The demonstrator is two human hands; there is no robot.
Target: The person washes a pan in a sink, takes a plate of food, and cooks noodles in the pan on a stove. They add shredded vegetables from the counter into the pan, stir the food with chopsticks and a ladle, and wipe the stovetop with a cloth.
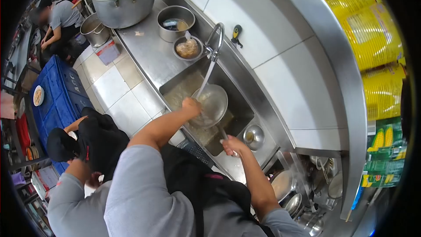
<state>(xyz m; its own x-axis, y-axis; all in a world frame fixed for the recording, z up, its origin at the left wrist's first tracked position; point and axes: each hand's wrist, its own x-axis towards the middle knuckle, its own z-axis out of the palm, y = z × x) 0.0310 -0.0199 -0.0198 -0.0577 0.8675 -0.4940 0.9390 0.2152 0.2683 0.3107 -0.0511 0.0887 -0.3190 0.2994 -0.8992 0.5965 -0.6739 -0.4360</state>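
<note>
A metal wok (215, 101) is tilted over the sink (242, 125), under water running from the curved faucet (215, 46). My right hand (234, 145) is closed around the wok's handle (222, 131). At the wok's inner side is my left hand (191, 106), with its fingers curled; whatever they hold, if anything, is hidden. Cloudy water lies in the sink below. A small metal bowl (254, 137) sits on the ledge close to my right hand.
On the counter left of the faucet stand a large lidded pot (125, 0), a metal pot (175, 24) and a bowl of bagged food (187, 48). Two people (98, 136) (63, 19) are on the left, near a blue chest (59, 92). Yellow cans (372, 30) line a shelf.
</note>
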